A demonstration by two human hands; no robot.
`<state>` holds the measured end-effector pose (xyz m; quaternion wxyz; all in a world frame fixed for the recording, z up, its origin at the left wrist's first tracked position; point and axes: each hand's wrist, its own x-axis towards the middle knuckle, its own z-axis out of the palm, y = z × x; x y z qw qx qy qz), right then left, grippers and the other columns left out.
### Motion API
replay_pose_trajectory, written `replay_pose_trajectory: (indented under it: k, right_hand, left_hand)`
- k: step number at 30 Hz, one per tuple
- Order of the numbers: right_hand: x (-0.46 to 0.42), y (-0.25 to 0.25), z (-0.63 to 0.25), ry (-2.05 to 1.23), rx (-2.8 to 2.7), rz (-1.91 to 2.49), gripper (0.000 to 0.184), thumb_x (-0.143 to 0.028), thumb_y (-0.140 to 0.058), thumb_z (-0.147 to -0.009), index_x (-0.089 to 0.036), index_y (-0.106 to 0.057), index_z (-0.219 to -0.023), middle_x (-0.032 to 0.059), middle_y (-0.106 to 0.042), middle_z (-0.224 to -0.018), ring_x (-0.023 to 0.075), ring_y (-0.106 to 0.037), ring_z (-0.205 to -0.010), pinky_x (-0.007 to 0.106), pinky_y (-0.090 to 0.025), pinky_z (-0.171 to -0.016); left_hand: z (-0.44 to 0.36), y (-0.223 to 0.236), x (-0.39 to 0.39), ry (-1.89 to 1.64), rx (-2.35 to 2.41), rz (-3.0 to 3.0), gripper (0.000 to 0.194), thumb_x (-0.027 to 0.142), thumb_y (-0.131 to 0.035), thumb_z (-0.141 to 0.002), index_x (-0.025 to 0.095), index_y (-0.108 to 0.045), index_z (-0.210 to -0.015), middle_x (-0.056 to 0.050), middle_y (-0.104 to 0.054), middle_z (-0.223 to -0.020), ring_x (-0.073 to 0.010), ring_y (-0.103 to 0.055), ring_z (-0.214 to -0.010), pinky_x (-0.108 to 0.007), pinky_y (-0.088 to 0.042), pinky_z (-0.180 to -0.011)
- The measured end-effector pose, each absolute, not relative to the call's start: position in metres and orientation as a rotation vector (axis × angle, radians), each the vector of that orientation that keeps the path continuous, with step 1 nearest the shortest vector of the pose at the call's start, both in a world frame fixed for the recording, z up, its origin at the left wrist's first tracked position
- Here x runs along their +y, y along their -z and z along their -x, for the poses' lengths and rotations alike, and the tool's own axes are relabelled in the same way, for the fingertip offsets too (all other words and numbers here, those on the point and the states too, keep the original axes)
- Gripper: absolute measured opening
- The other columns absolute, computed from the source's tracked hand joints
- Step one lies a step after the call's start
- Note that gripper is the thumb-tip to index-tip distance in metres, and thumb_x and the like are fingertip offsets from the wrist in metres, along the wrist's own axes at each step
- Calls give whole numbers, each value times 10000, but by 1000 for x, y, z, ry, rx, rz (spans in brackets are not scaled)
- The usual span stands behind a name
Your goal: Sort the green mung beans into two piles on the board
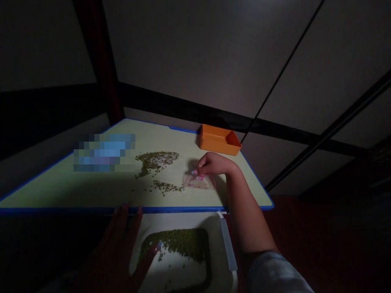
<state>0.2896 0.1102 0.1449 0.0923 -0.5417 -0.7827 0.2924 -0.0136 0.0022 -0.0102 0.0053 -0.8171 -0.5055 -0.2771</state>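
Note:
On the pale board tabletop point(100, 191), my right hand point(215, 162) is closed in a pinch at the upper edge of a clear, pink-patterned protractor point(200, 182). The protractor lies flat or nearly flat beside small green beans point(157, 160) scattered in two patches. Below the front edge is a white plastic container point(180, 219) with more green beans point(186, 240) heaped along its far side. My left hand point(122, 244), in deep shadow, straddles the container's left side. Its thumb reaches inside over the beans, while the other fingers extend up to the board's blue edge.
An orange open box point(220, 140) stands at the back right of the board. A blurred-out bluish item point(104, 152) lies at the left. Panelled wall point(214, 53) rises behind the board, and dark red floor point(299, 232) shows at the right.

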Motion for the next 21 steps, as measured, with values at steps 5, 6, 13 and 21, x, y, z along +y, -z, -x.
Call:
replay_pose_trajectory:
  k: [5,6,13,21]
  right_hand:
    - [110,-145,-290,-923,-2319,1589,351,-447,-585,-742,-146,-551,-565,-63,-351,-494,67,-298,-509,240,-226,-529]
    - [109,-146,-290,-933,-2322,1584,352,-449,-586,-745,-147,-550,-567,-63,-355,-494,66,-299,-507,240,-228,-528]
    - [106,-148,-287,-976,-2333,1536,370,-446,-594,-747,-155,-503,-538,-69,-336,-481,62,-279,-496,238,-227,-515]
    - [108,-146,-289,-944,-2299,1567,338,-435,-578,-738,-142,-559,-571,-58,-378,-480,65,-301,-492,242,-220,-515]
  left_hand:
    - [15,8,0,851,-1609,2578,777,528,-403,-825,319,-41,-1480,-22,22,-1608,-316,-148,-1449,-542,-292,-1110]
    - [15,8,0,844,-1616,2578,783,533,-406,-822,317,-41,-1480,-24,25,-1608,-316,-143,-1450,-542,-292,-1110]
    - [14,7,0,832,-1604,2578,766,533,-380,-839,296,-39,-1482,-42,26,-1607,-313,-131,-1452,-545,-291,-1107]
    - [12,5,-1,850,-1594,2575,787,527,-411,-827,302,-37,-1481,-37,24,-1608,-312,-138,-1451,-530,-286,-1115]
